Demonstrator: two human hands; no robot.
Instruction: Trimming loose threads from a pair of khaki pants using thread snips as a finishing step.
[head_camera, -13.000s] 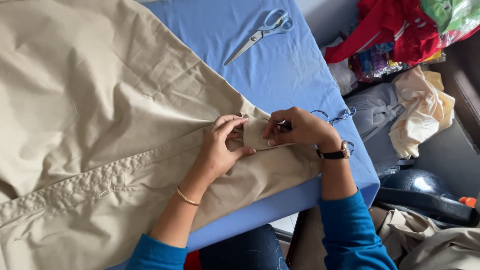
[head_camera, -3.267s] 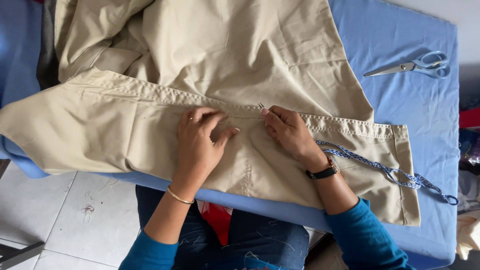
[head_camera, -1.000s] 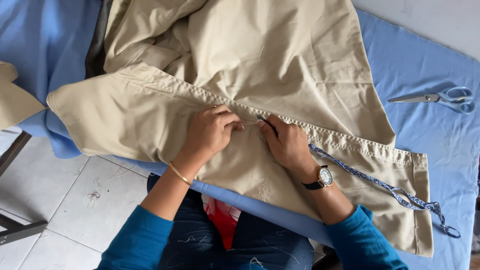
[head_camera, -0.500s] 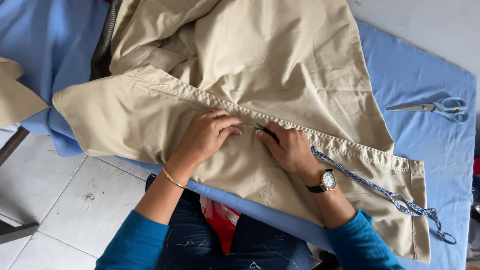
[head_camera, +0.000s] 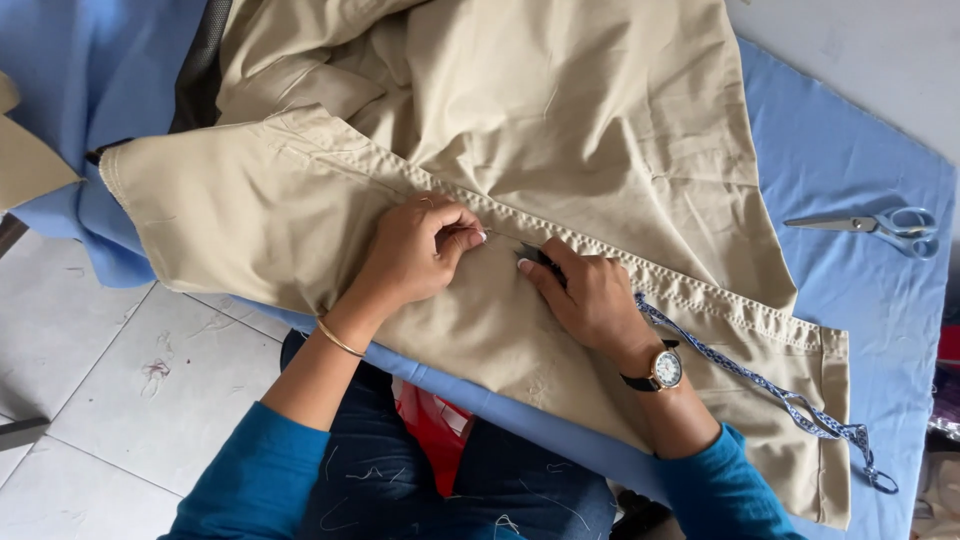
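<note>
Both hands have crept along the stitched seam (head_camera: 640, 275) of the beige garment (head_camera: 560, 130), left hand (head_camera: 415, 250) pinching cloth, right hand (head_camera: 590, 295) pressing a small dark tool, most seam remaining.

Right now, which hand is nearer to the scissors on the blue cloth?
The right hand. It rests on the beige fabric, left of the scissors in the picture; the left hand pinches the seam farther away.

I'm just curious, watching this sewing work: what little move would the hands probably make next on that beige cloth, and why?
Probably slide a little further along the stitched seam. The left hand pinches the beige cloth there, while the right hand holds a small dark tool to it.
</note>
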